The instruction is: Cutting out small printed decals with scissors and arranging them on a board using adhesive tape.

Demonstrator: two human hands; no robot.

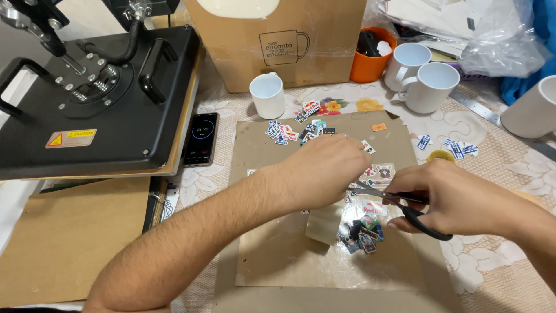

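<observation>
Centrally, two bare hands meet over a sheet of brown cardboard (272,255) lying on the surface. The right hand (457,197) is closed around the black handles of a pair of scissors (399,208), with the blades pointing left toward the other hand. The left hand (324,168) is curled, its fingertips pinching a clear plastic sheet (362,223) printed with small colourful stickers, right where the blades reach it. That sticker sheet lies on the cardboard just below and between both hands.

A heap of cut-out stickers (295,130) sits at the top of the cardboard, beyond the left hand. A few more blue and white cut-outs (457,148) lie on the flowered lace tablecloth (498,272) to the right, near a roll of yellow tape (441,155).

Farther back stand white mugs: one (267,95) in front of a brown cardboard box (278,40), two (420,75) side by side to the right, and one (530,107) at the right edge. An orange cup (370,55) stands beside the box. A metal ruler (478,110) lies near the mugs.

On the left sits a black heat press (92,98), with a phone (201,139) showing a timer just beside it.
</observation>
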